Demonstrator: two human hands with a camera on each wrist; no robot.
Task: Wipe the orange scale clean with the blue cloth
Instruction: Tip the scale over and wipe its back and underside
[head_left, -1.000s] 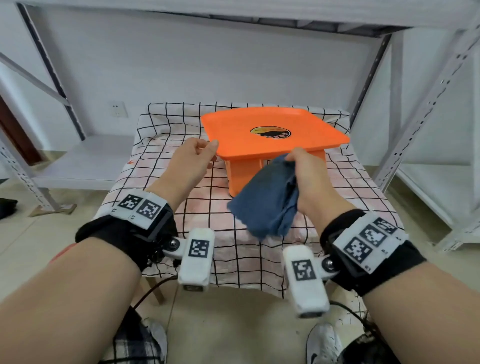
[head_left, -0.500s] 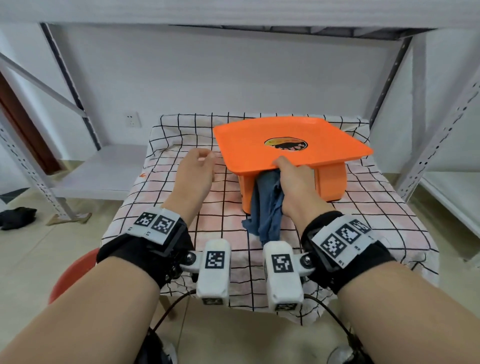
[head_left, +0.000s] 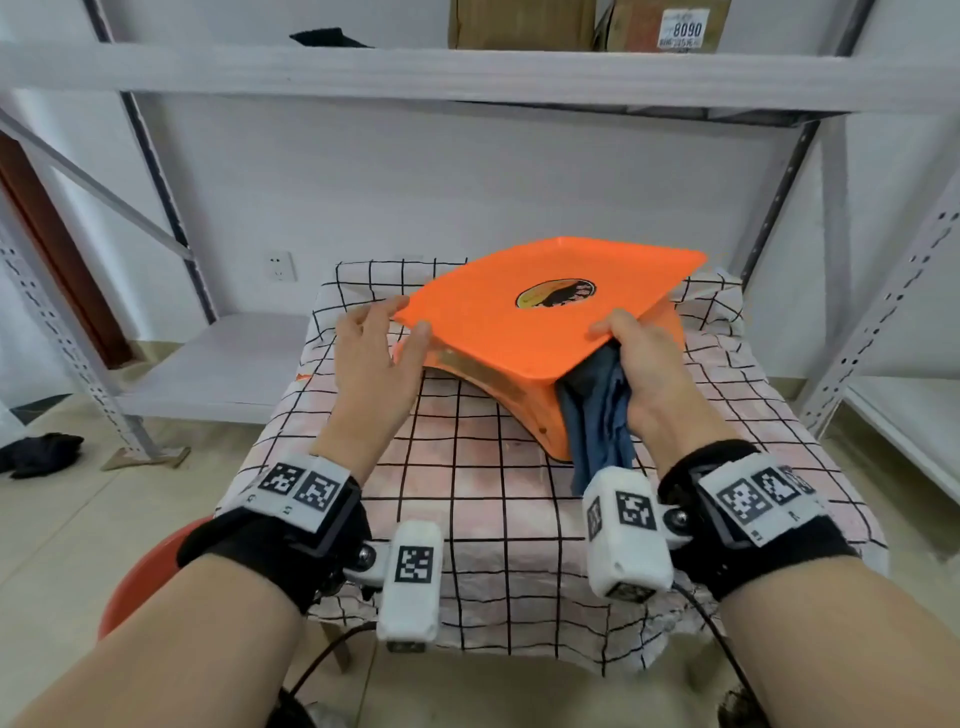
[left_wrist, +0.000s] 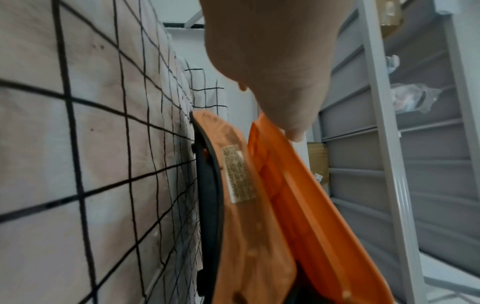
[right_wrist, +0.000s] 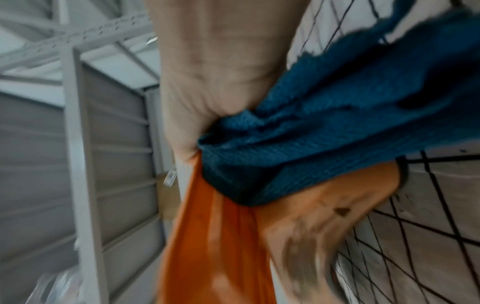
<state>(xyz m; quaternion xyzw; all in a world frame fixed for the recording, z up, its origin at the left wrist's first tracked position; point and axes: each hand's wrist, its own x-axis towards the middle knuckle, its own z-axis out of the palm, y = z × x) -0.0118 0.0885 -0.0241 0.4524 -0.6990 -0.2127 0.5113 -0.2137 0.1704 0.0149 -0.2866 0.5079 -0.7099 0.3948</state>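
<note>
The orange scale (head_left: 519, 332) stands on the checked tablecloth, turned so a corner of its flat platter points toward me. My left hand (head_left: 400, 322) touches the platter's left corner with fairly straight fingers, the thumb lying along the near edge (left_wrist: 293, 133). My right hand (head_left: 623, 343) grips the blue cloth (head_left: 597, 415) at the platter's right edge, thumb on top. The cloth hangs down against the scale's body (right_wrist: 298, 226). In the right wrist view the cloth (right_wrist: 337, 123) is bunched under the palm; the fingers are hidden.
The small table (head_left: 467, 493) is hemmed in by grey metal shelving (head_left: 883, 291) on both sides and overhead. Cardboard boxes (head_left: 519, 23) sit on the top shelf. A red stool (head_left: 135, 587) is below my left arm, and a dark item (head_left: 41, 452) lies on the floor.
The scale has turned on the table, a corner now facing me. My left hand has moved onto the platter's left corner. My right hand and the cloth have shifted right under the platter's edge.
</note>
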